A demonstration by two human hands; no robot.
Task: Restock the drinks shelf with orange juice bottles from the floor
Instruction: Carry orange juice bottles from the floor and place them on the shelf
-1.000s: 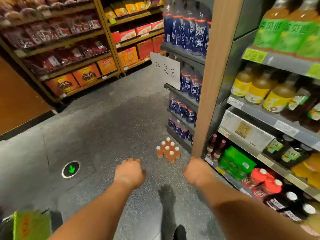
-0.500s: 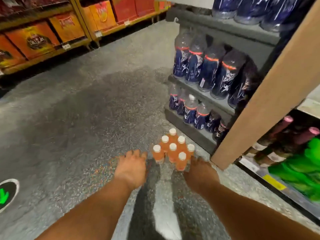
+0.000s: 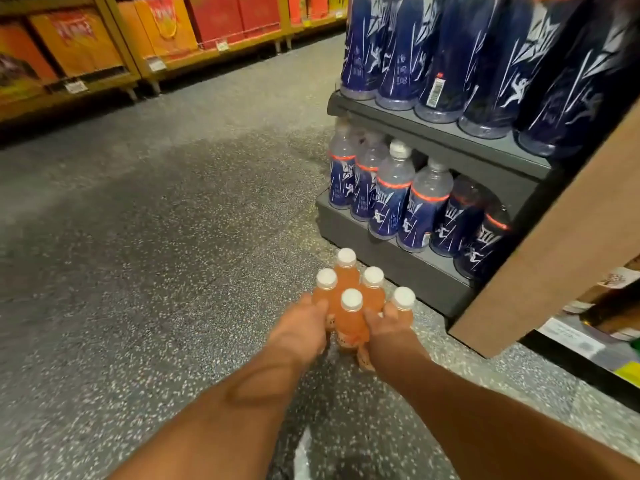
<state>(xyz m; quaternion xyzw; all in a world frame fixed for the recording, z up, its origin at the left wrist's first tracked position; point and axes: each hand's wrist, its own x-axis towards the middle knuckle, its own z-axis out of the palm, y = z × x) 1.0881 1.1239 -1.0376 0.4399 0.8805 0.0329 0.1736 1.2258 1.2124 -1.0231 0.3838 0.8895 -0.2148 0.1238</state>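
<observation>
The left hand [image 3: 300,329] and right hand [image 3: 385,323] curl their fingers around the cluster of orange juice bottles [image 3: 351,317] standing on the floor [image 3: 145,254]. Judging by that, restocking has barely begun; every bottle visible beyond them sits below the grey shelf [image 3: 408,268] of blue bottles [image 3: 391,199].

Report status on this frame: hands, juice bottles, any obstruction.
Left hand and right hand closing on orange juice bottles, contact unclear. Cluster upright on floor. Grey shelf base close behind, nothing blocking.
</observation>
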